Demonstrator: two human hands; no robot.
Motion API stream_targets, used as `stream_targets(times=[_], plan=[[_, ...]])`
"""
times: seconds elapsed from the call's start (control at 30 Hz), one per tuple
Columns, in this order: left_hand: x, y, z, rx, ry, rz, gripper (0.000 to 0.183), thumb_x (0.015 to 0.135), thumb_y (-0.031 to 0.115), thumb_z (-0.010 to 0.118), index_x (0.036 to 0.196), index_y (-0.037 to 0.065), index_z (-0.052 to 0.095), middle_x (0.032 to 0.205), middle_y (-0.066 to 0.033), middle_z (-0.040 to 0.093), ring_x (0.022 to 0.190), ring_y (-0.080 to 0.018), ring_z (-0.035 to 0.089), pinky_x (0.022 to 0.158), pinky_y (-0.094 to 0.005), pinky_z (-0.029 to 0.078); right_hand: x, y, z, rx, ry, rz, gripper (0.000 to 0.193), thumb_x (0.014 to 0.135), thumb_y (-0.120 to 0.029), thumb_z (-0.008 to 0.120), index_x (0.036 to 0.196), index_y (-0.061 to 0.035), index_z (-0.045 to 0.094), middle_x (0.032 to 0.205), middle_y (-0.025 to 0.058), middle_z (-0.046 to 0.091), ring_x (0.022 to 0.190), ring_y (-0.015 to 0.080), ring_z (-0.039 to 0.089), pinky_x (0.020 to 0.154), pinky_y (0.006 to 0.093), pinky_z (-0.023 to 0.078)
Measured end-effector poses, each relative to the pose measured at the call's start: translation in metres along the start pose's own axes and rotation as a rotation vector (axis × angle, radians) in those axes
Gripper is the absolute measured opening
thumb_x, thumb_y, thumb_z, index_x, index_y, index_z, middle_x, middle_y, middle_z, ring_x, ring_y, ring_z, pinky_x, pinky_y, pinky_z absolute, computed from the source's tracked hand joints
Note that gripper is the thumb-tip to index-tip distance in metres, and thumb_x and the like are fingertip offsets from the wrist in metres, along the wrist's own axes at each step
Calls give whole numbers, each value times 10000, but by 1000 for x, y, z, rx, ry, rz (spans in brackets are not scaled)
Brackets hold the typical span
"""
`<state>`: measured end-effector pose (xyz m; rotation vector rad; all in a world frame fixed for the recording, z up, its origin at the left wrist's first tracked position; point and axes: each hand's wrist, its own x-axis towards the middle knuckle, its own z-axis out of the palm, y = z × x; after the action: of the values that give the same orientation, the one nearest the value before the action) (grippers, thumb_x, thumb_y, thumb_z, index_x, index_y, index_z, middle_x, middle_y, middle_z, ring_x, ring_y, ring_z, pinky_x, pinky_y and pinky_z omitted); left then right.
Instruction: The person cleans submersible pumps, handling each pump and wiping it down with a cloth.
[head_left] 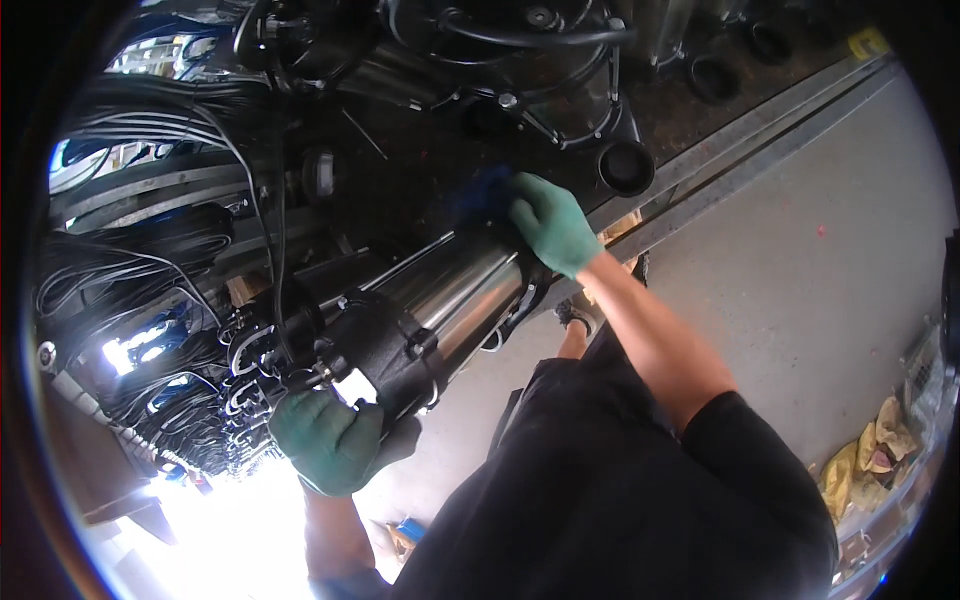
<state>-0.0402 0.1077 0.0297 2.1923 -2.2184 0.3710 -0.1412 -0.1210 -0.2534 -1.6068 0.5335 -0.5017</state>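
A submersible pump (455,285) with a shiny steel barrel and a black cast head lies slantwise along the edge of a dark bench. My left hand (330,440), in a green glove, is closed at the near-left end of its head, beside a cable entry. The part under those fingers is hidden. My right hand (553,222), gloved in green too, is bent over the pump's far end. At its fingers is a dark blue thing (483,195), smeared by motion, its kind unclear; the fingertips are hidden.
Black pump casings (510,60) stand at the back of the bench (400,185). A black ring-shaped part (626,168) sits by its metal edge rail (740,150). Several coiled black cables (150,250) and more pumps crowd the left. Yellow sacks (865,455) lie on the floor at right.
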Motion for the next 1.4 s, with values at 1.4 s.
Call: stream_targets(times=[1.4], plan=[[91, 21, 19, -16, 243, -2, 345, 754, 282, 865, 658, 143, 565, 629, 10, 550, 500, -118, 527, 435, -277, 406, -2, -50, -34, -406, -73, -252, 250, 842, -21, 622, 1085, -47, 672, 1095, 202, 650, 1022, 460, 589, 886, 533, 507]])
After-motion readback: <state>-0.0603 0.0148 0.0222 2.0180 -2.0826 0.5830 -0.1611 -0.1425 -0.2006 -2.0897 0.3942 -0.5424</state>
